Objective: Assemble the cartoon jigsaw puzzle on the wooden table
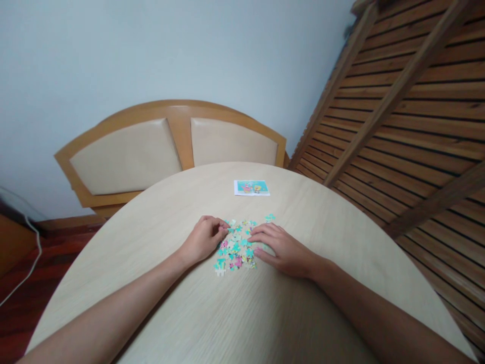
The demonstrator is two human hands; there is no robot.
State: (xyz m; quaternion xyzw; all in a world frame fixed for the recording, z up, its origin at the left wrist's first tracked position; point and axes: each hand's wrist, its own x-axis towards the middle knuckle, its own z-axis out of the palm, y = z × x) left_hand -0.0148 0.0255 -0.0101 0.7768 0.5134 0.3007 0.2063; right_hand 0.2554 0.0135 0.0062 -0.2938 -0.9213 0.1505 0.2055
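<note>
- While both our hands rest on the table [151,303], our left hand [204,238] curls, fingertips touching the puzzle pieces [237,246]; a held piece, we cannot tell.
- Our right hand [282,248] lies flat, fingers spread, holding nothing, just right of the pile.
- Beyond our fingers lies a picture card [251,187].

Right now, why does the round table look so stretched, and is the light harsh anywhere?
Head view: the wide lens bows the table edge and the slatted wooden panel; soft, even light, no glare, only faint shadows under the left hand and right hand; the puzzle pieces look small and slightly soft.
</note>
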